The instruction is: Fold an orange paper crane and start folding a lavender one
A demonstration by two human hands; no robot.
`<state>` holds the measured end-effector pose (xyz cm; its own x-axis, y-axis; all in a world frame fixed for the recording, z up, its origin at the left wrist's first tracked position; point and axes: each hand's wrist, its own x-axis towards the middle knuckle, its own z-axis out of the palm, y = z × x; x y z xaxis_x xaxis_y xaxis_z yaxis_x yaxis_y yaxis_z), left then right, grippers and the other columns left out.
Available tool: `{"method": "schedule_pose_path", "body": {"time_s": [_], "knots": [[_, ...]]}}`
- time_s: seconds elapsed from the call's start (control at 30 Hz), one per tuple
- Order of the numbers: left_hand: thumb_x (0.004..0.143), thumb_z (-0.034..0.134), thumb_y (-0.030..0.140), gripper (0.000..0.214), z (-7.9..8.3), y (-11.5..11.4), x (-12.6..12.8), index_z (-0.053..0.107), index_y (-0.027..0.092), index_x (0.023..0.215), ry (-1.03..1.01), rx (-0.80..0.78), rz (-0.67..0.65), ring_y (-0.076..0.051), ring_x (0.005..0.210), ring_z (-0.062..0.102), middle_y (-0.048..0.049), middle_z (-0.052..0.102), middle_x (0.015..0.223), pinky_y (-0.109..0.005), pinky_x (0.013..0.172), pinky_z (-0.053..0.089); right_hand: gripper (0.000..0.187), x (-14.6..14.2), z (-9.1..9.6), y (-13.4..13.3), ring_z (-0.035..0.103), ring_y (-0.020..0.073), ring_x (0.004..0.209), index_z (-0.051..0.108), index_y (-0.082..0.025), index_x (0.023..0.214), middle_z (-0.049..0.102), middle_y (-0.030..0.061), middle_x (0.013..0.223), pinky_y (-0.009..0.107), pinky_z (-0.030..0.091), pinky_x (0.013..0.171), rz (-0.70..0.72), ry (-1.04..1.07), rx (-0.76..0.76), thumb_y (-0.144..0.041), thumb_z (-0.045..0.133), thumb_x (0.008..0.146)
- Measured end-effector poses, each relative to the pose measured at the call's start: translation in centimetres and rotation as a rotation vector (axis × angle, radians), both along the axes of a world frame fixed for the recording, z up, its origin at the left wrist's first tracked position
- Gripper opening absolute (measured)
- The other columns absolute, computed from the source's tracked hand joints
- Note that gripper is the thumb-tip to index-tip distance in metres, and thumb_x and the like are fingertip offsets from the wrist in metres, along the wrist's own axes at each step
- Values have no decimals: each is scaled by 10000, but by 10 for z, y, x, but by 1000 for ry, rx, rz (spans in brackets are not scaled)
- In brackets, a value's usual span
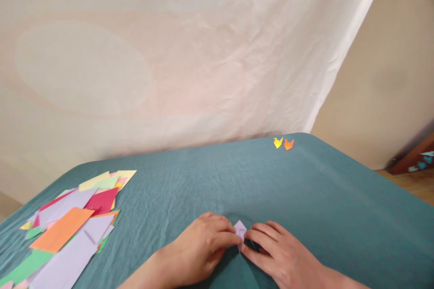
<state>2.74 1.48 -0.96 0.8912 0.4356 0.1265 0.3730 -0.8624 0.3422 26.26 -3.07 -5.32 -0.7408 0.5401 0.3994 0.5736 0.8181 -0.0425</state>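
A small folded piece of pale lilac paper (pixel 240 229) lies on the teal tablecloth (pixel 210 185) near the front edge. My left hand (pixel 200 248) pinches its left side with curled fingers. From the right, my right hand (pixel 278 250) presses fingertips on the paper's other side. Most of the paper is hidden under my fingers.
A loose pile of coloured paper sheets (pixel 68 230) in lilac, orange, red, yellow and green spreads over the table's left part. Two small folded paper figures, one yellow (pixel 278 142) and one orange (pixel 288 144), stand at the far edge. A white cloth backdrop (pixel 190 54) hangs behind.
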Motion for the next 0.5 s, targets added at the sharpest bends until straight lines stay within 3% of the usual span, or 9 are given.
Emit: {"method": "schedule_pose_path", "body": {"time_s": [0.33,0.5], "knots": [[879,522,161,292,0,-6,2,591,261,1145,114,70,-8,-222,1032,580,-60,645,1078,-349,915,426,283,1,6,4,567,194,942,626,-218,1097,684,67,989,336,479,801,35,72,63,-197,382,955],[884,526,208,337,2,-12,4,547,235,1219,205,163,-6,-251,1105,560,-83,626,1187,-387,942,429,317,3,5,6,551,208,1002,569,-180,1213,684,56,1078,340,487,813,42,28,118,-226,396,951]]}}
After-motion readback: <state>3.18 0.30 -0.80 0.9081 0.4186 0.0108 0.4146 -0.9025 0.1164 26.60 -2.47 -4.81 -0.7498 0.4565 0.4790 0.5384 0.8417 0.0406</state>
